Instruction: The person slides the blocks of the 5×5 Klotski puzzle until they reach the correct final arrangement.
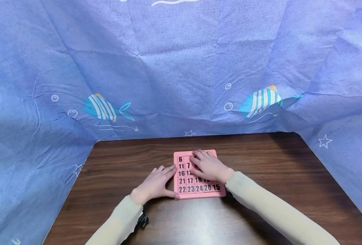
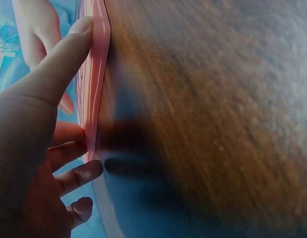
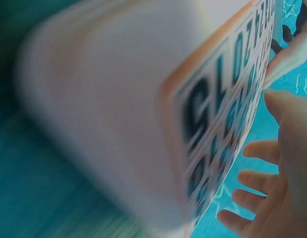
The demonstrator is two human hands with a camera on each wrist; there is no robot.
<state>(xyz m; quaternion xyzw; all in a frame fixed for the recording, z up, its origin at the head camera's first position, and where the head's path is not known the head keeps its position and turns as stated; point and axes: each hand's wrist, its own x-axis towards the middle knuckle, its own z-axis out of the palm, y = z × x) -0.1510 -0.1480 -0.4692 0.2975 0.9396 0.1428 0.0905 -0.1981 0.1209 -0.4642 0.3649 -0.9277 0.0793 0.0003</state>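
Note:
A pink number sliding puzzle (image 1: pixel 199 196) lies flat on the table, with black numbers on its square tiles. Along its left side rests my left hand (image 1: pixel 157 182), fingertips at the edge and thumb (image 2: pixel 83 26) at the near left corner. My right hand (image 1: pixel 210 167) reaches over the puzzle's upper right part, fingers spread above the tiles and covering several of them. A plain pink square shows beside the 6 tile (image 1: pixel 180 159). From the right wrist, the 15 tile (image 3: pixel 195 109) appears close up, with the right fingers extended over the puzzle's face.
The dark wood-grain table (image 1: pixel 131 153) extends around the puzzle. Behind it and at both sides hangs a blue cloth (image 1: pixel 174 85) printed with striped fish and stars. Something black (image 1: pixel 142 220) is by the left wrist.

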